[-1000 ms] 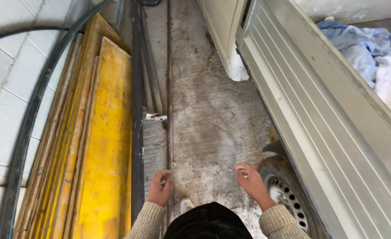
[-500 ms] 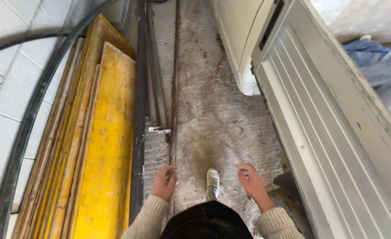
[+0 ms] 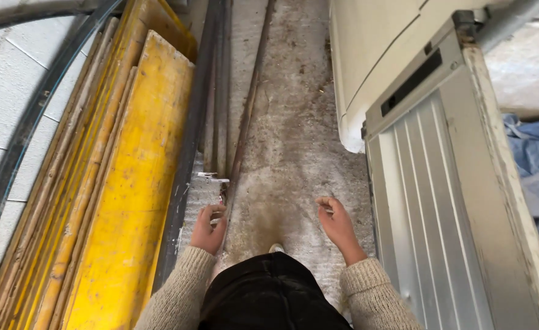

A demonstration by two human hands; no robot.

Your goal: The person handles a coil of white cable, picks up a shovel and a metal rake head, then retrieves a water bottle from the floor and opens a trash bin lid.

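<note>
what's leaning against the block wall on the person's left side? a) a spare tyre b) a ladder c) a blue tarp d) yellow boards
d: a stack of yellow boards stands on edge against the grey block wall, just beyond the left hand.

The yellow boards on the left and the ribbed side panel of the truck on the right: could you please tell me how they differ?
The yellow boards are scuffed and stained; the ribbed side panel is pale grey-white. The boards are flat-faced and stacked leaning toward the block wall; the panel has raised lengthwise ribs and is part of the vehicle. Both run along the concrete floor, flanking the person, whose left hand and right hand hold nothing.
</note>
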